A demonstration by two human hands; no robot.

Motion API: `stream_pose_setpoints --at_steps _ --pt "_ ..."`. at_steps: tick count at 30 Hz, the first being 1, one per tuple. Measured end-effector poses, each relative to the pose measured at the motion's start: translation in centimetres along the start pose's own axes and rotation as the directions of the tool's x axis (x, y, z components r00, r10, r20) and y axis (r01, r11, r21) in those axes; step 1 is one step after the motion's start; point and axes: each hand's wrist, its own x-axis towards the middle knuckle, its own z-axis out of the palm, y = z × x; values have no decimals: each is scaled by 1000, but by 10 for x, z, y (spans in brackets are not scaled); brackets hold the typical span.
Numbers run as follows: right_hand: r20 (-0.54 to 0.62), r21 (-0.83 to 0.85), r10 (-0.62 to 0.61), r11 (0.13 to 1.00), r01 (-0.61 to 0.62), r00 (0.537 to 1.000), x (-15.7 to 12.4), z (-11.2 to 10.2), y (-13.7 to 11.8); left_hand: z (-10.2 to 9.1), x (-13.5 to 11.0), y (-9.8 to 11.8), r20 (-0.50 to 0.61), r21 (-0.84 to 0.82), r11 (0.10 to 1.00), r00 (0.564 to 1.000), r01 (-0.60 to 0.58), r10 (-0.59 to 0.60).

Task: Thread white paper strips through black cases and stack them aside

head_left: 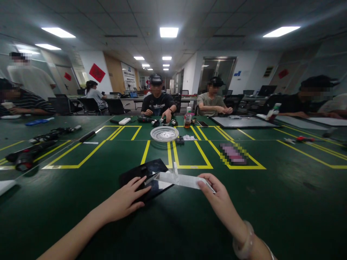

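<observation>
Pinching one end of a pale strip [185, 180] between thumb and fingers, the right hand [211, 186] holds it out toward the left, where its other end meets a glossy black panel [148, 173]. A narrow tab stands up from the middle of the strip. The left hand [132, 196] rests on the panel with fingers spread apart, touching its near left side. The panel lies tilted on the green table [271, 206], just ahead of the left hand and between the two. A pale bracelet [245, 240] circles the right wrist. Beyond both hands, yellow tape [199, 167] marks out boxes, and past these sits a white basket [162, 139], with a small black object [180, 141] just beside it on the right. Ahead and right of the right hand lies a pink item [233, 154], blurred by pixels. Well left of the left hand is a black-and-red tool [24, 164]. Farther ahead, a person in a dark shirt [159, 104] reaches down toward small things on the table, near a bottle [187, 120].
</observation>
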Motion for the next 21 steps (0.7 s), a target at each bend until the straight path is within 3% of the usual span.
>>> stream_pose_setpoints --at_steps 7,10,15,21 --pt "139 263 202 936 -233 969 1 0 -4 -5 3 20 57 -49 988 987 -145 148" --pt "172 332 224 904 -271 959 1 0 -8 -8 4 29 70 -71 976 975 -206 211" --pt "202 411 268 850 -330 942 4 1 -8 -10 4 35 80 -105 973 973 -207 216" --pt "245 564 327 718 -409 913 7 0 0 -20 3 53 98 -214 934 945 -287 312"
